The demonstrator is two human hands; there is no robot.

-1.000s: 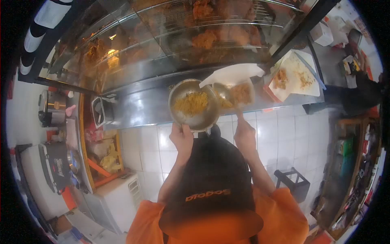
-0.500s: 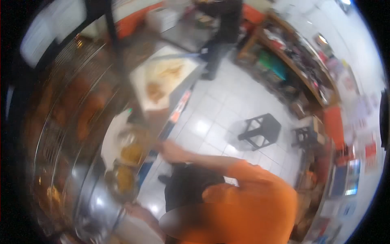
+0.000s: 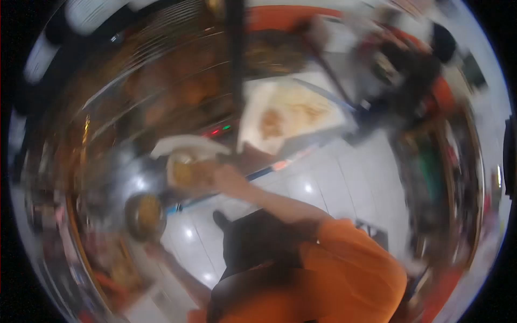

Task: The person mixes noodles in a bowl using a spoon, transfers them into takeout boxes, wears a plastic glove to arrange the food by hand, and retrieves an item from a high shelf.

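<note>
Motion blur softens the whole view. My left hand point(image 3: 154, 251) is at the near rim of a round metal bowl point(image 3: 129, 222) of yellow food point(image 3: 148, 211), and appears to grip it. Farther up, my right hand point(image 3: 230, 180) reaches to the right side of a second, pale container point(image 3: 171, 167), also with yellow food point(image 3: 183, 175) in it. Its fingers are smeared, so whether they grip the container cannot be made out. A white sheet or board point(image 3: 188, 144) lies just behind that container.
A white tray point(image 3: 250, 116) with yellowish and brown food stands on the counter. Behind a dark post point(image 3: 235, 59), glass-fronted racks hold brown items. Another person in dark clothing point(image 3: 398, 81) stands at upper right. Shelving point(image 3: 436, 167) lines the right, beside white floor tiles point(image 3: 318, 177).
My view has swung left, so the tray and the other person appear farther right. The metal bowl and my left hand have moved farther from the second container.
</note>
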